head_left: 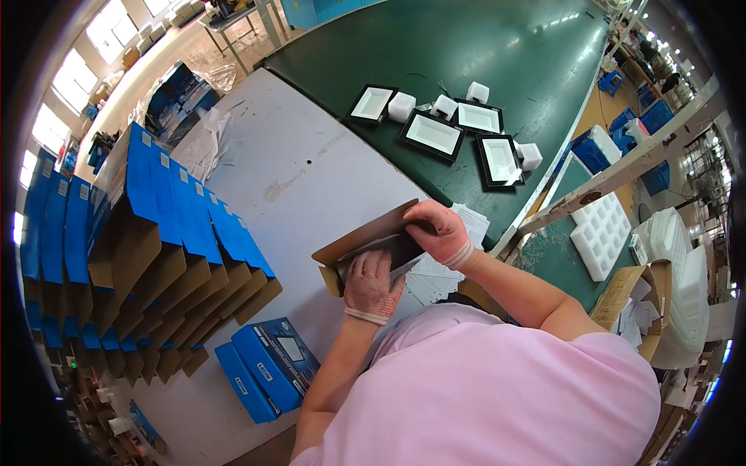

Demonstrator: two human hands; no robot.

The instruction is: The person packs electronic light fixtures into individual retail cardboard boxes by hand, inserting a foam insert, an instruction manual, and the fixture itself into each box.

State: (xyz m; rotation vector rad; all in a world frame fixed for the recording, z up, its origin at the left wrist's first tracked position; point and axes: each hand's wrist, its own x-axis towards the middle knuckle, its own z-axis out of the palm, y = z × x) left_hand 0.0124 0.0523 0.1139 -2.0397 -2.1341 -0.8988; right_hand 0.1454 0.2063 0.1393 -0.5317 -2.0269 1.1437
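An open cardboard box (360,235) with a brown inside is held in front of my body, its flaps standing out. Over its near edge lies my gloved left hand (370,286), the fingers reaching into the opening against a dark surface. My gloved right hand (441,231) pinches the box at its right end, thumb and fingers closed on the edge. What sits deep inside the box is mostly hidden by my hands. Several white paper sheets (432,281) lie beside and beneath the right hand.
At left stand several open blue boxes (183,206) in a stacked row. Two closed blue boxes (268,365) lie near my left forearm. On the green table (497,46) are several black-framed lamps (434,135) with white foam blocks (401,107). A metal post (579,196) crosses at right.
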